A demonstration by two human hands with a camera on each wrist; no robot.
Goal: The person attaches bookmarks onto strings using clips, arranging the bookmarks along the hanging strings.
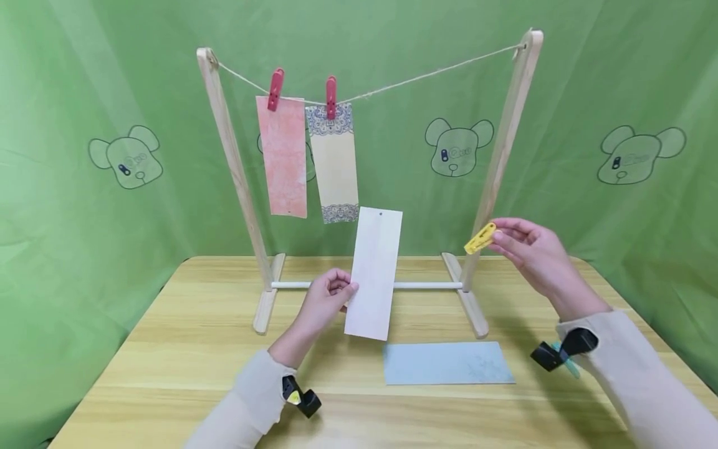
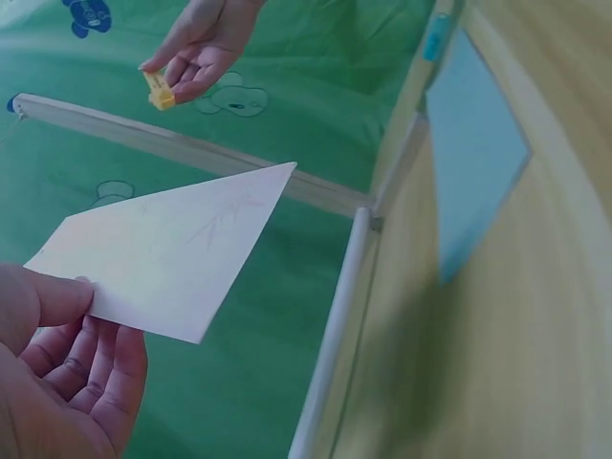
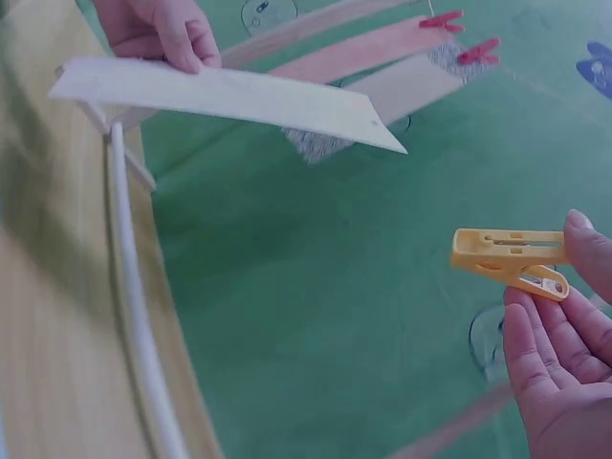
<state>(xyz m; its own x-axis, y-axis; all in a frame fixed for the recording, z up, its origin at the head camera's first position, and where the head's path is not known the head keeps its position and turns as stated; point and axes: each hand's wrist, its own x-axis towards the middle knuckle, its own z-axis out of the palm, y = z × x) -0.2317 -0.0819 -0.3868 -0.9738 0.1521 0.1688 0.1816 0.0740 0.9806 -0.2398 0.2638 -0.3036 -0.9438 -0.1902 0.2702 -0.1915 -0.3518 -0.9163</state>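
My left hand [image 1: 325, 299] pinches the left edge of a pale, whitish paper strip [image 1: 374, 274], held upright above the table with a small hole near its top. In my right hand [image 1: 530, 255], at the right post, a yellow clothespin [image 1: 480, 238] is pinched between thumb and fingers; the right wrist view shows that clothespin [image 3: 512, 253] from the side. A string [image 1: 432, 72] sags between two wooden posts. From it hang a pink paper strip [image 1: 283, 159] and a cream strip with blue patterned ends [image 1: 335, 165], each under a red clothespin [image 1: 331, 93].
On the table [image 1: 185, 349] a light blue paper strip [image 1: 443, 363] lies flat in front of the rack. A white crossbar [image 1: 426, 285] joins the wooden feet [image 1: 468, 312] low down. Behind hangs a green cloth [image 1: 381, 37] with bear-face drawings.
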